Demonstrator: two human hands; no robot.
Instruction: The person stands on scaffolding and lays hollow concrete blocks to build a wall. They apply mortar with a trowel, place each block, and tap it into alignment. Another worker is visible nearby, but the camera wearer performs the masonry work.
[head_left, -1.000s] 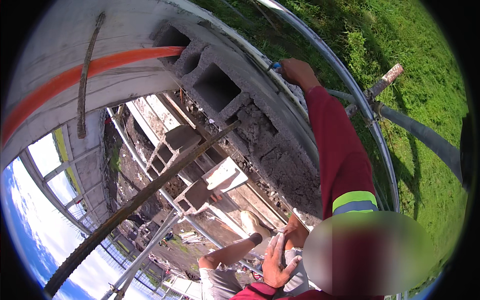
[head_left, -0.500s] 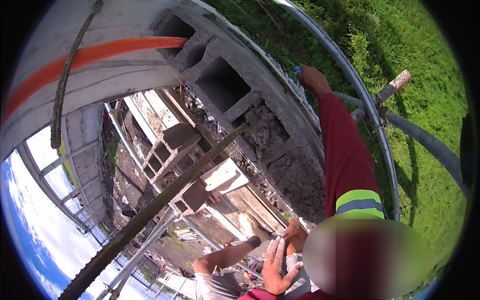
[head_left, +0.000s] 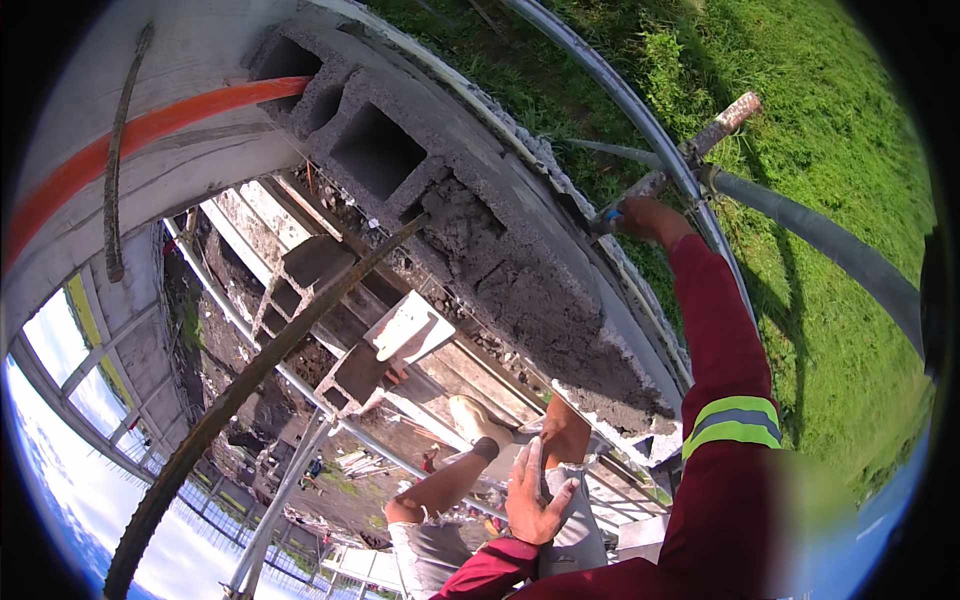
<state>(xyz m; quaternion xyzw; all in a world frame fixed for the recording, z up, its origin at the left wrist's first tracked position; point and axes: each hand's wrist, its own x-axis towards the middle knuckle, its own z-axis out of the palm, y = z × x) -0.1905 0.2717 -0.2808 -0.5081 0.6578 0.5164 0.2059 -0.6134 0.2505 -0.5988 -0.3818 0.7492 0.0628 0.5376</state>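
On the outer side of the block wall, my right hand (head_left: 650, 220) is closed on a trowel (head_left: 604, 219); a bit of blue shows at its grip, and its dark blade is seen edge-on against the wall's outer face. Wet grey mortar (head_left: 540, 300) covers the top of the hollow concrete block wall (head_left: 455, 175), whose open cores show farther along. My left hand (head_left: 537, 505) is open and empty, its fingers stretched out and dusted pale, near my bent knee.
A rusty reinforcing bar (head_left: 240, 390) slants up from the wall. An orange tube (head_left: 200, 108) enters a far core. Loose blocks (head_left: 315, 265) rest on scaffold planks (head_left: 490, 385). A curved metal pipe (head_left: 610, 75) and clamped scaffold tubes (head_left: 820, 230) stand on the grass side.
My right hand has come nearer along the wall's outer side, and the trowel's blade now shows. The view has shifted, revealing more of the mortar's near end. My left hand stays open.
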